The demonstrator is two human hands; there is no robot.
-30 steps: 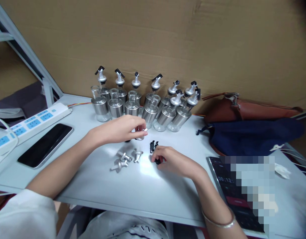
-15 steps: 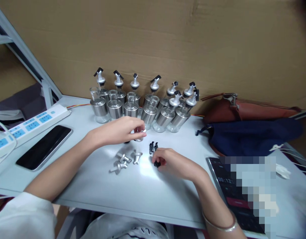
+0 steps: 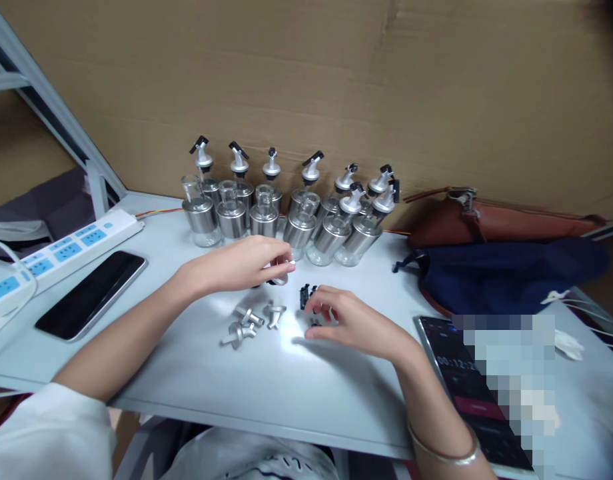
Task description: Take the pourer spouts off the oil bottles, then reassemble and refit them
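My left hand (image 3: 259, 260) is closed around a pour spout (image 3: 280, 279), whose silver rim shows under the fingers. A small pale bit sticks out at the fingertips. My right hand (image 3: 344, 313) hovers low over the table with thumb and fingers apart. Small black levers (image 3: 305, 297) lie by its fingertips, some partly hidden behind them. Between the hands and nearer to me lie loose silver pour spouts (image 3: 240, 333) without levers. Behind my left hand stand glass bottles with steel sleeves (image 3: 200, 217); the front left ones have bare necks, while others carry spouts with black levers (image 3: 314, 165).
A white power strip (image 3: 66, 250) and a phone (image 3: 91, 293) lie on the left of the table (image 3: 266, 393). On the right are a brown bag (image 3: 511, 223), a dark blue cloth (image 3: 506, 273) and a tablet showing a timer (image 3: 456, 380). Cardboard (image 3: 306, 80) stands behind.
My right hand has opened its fingers and lifted slightly off the black levers. My left hand stays almost in place with the spout.
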